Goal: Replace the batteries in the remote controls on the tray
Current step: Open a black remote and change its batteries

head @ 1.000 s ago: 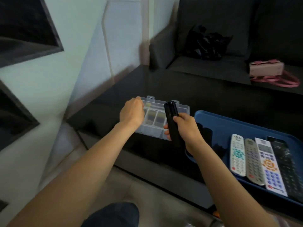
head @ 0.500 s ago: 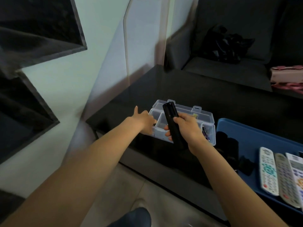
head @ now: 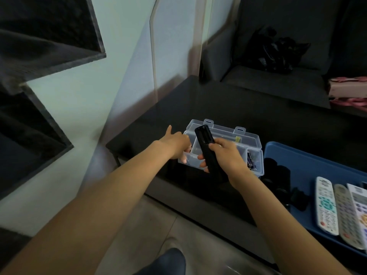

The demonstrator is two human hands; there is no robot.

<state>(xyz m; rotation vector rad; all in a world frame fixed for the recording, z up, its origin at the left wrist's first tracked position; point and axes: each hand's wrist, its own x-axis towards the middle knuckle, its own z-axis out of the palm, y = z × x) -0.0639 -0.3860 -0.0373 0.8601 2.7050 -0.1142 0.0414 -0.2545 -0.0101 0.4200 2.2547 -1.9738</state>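
My right hand point(head: 228, 155) grips a black remote point(head: 205, 144) and holds it upright over a clear plastic box point(head: 253, 140); the remote's back faces me with its battery bay uncovered. The box stands on the dark table with its lid up. My left hand point(head: 175, 142) reaches into the box's leftmost compartment, thumb out, fingertips showing through the plastic wall; what they touch is hidden. Purple batteries point(head: 250, 162) lie in the right compartment. A blue tray point(head: 309, 165) to the right carries a white remote point(head: 325, 205), a grey one point(head: 346, 215) and another white one point(head: 360, 207).
Small black parts point(head: 278, 175) lie at the tray's left end. The table's near edge runs just below the box. A dark sofa behind holds a black bag point(head: 276, 50) and a pink bag point(head: 347, 90). Dark wall shelves jut out at the left.
My left hand has gone from above the box's left side down into its left compartment. The view has swung left, so the tray sits further right. The right hand still holds the remote.
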